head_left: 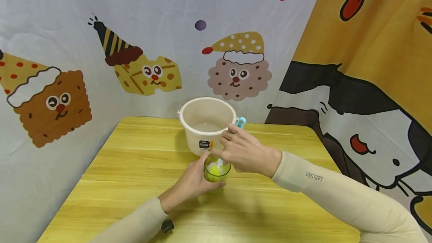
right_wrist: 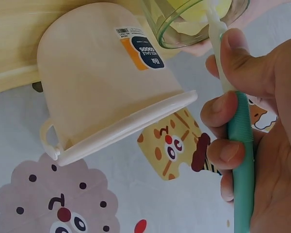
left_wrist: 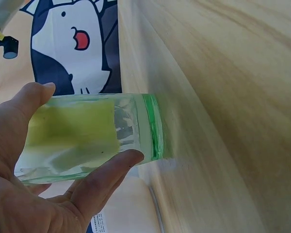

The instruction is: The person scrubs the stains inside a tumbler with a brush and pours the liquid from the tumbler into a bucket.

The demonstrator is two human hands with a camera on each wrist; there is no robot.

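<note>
Near the middle of the table, my left hand point(head_left: 192, 179) grips a clear greenish drinking glass point(left_wrist: 153, 126) around its side, thumb and fingers on opposite walls. My right hand point(head_left: 246, 151) holds a cup brush point(right_wrist: 242, 145) by its teal handle, fingers curled round it and the thumb along the white shaft. The brush's yellow-and-white sponge head point(left_wrist: 72, 126) sits inside the glass and fills much of it. In the left wrist view, the glass's thick base faces the wooden tabletop; whether it touches is unclear.
A cream plastic bucket point(head_left: 195, 138) with a label stands just behind the glass. Wood-grain tabletop point(head_left: 135, 168) spreads around both hands. A curtain point(head_left: 152, 3) printed with cartoon food and animals hangs behind the table. A small black device point(head_left: 167, 226) is by my left wrist.
</note>
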